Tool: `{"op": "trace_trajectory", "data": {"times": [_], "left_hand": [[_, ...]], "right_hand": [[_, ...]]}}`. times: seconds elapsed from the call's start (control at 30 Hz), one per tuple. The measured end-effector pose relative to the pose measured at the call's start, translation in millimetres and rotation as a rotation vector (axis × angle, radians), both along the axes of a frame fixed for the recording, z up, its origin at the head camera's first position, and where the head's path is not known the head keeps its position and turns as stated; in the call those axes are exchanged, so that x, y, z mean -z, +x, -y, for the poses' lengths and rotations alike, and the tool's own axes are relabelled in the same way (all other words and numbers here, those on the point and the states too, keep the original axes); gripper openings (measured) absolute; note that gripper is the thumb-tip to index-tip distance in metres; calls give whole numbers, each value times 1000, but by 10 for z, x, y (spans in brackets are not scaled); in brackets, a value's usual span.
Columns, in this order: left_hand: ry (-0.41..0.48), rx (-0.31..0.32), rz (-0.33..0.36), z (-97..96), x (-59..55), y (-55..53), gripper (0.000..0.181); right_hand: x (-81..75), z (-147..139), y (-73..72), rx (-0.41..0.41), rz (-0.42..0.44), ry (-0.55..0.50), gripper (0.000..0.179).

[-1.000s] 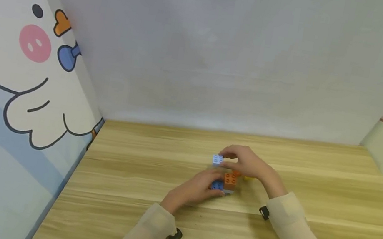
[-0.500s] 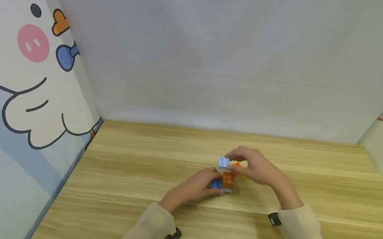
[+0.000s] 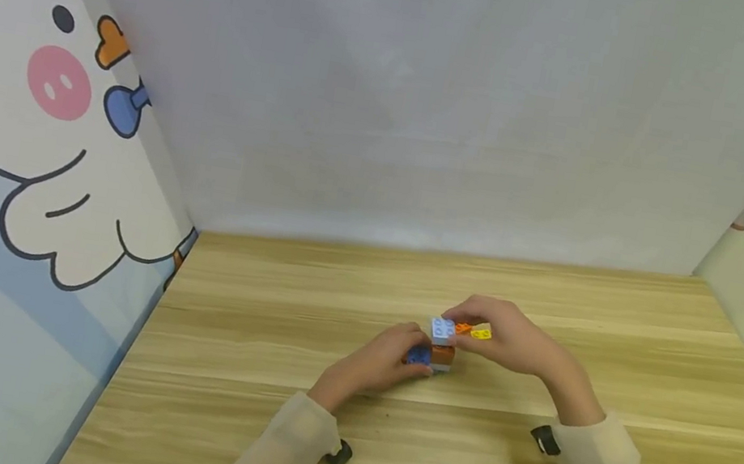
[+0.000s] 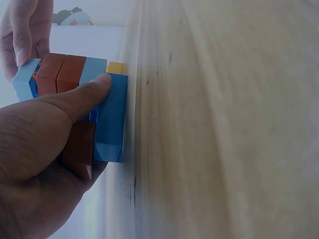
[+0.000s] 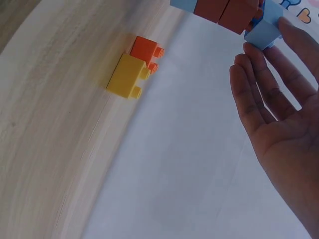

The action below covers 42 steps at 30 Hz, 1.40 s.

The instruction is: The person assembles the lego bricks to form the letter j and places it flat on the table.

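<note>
My left hand grips a toy-brick build low at the table, its thumb along the long blue brick at the bottom. Above that brick, a light blue brick and two brown bricks rise in a stack. Another brown brick sits under the palm side. With thumb and fingertips my right hand pinches a second light blue brick, right at the studs of the top brown brick and slightly tilted to it. Blue studs show beside the stack in the head view.
A yellow brick and an orange brick stand side by side on the wooden table, just behind the stack. A pale cloth wall rises at the table's back edge, with printed panels at the sides.
My right hand has carried the light blue brick rightward and toward me, from behind the stack to over the brown brick. The left hand keeps its grip on the build.
</note>
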State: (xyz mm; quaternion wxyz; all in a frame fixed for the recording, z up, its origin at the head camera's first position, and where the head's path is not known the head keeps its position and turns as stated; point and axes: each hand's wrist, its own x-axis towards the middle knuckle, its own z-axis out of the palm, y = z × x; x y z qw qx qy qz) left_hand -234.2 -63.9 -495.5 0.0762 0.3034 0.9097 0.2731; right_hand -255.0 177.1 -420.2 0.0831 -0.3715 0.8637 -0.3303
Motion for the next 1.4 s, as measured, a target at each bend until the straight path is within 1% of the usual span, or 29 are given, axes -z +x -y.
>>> {"op": "trace_trajectory", "data": {"times": [0.17,0.37,0.53,0.77,1.0,1.23,1.4], "left_hand": [[7,3,2,-7,-4,3,41],[9,-3,6,-5,-7,0,40],[7,-11,27,-2,-10,7,41],[6,3,2,-11,-11,6,40],[9,-2,6,-10,-12,1,40],[17,7,7,-13,-25,20,39],[16,5,16,-13,-32,19,40]], "right_hand": [[-7,-22,37,-4,-23,-11,30],[3,-18,46,-15,-45,-28,29],[-13,-9,47,-19,-58,6,29],[-39,-13,59,-5,-42,37,29],[-60,-1,46,-5,-37,64,28],[-126,55,48,-36,-43,117,22],[-158,63,49,-43,-34,116,22]]}}
